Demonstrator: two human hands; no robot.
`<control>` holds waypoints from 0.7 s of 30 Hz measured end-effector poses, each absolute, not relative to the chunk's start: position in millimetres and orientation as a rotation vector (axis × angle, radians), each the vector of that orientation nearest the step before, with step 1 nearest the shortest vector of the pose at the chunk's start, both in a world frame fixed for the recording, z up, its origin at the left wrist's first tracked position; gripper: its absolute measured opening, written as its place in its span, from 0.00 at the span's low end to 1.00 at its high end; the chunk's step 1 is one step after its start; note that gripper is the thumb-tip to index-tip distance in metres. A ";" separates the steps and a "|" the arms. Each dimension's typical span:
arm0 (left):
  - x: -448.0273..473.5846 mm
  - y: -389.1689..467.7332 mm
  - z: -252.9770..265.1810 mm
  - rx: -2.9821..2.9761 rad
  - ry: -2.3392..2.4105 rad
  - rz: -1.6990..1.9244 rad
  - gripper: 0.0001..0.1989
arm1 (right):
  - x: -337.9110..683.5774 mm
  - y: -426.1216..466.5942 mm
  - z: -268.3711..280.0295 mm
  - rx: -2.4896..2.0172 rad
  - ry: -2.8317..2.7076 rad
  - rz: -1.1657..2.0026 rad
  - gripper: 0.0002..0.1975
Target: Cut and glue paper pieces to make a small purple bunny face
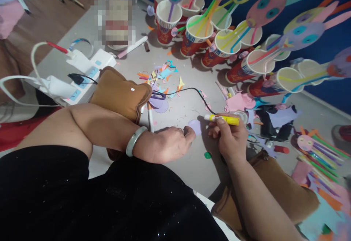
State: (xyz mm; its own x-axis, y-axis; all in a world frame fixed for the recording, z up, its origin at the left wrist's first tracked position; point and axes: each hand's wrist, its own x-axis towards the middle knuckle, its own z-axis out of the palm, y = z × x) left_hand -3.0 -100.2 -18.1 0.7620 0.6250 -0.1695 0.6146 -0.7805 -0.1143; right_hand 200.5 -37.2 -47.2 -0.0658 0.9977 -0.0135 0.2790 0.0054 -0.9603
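Could not read print on yellow tube (233,120), nor blurred lettering on red cups (165,33) beyond lilac paper disc (195,127). Gripped tube in right hand (232,138), just right of disc. Pinched disc narrowly by left edge in left hand (172,145).

Black clothing (153,200) with pale flecks, greenish bangle (134,141)
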 end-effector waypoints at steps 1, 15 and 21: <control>-2.3 -101.3 -19.9 -2.896 -1.038 0.303 0.20 | 200.5 -39.2 -46.0 -1.380 -1.537 1.086 0.14; -0.8 -101.2 -19.7 -2.899 -1.064 0.319 0.22 | 198.8 -46.0 -46.4 -1.239 -2.047 0.576 0.11; -0.6 -102.8 -22.6 -2.863 -1.053 0.278 0.23 | 197.3 -47.1 -45.3 -1.114 -2.190 0.697 0.09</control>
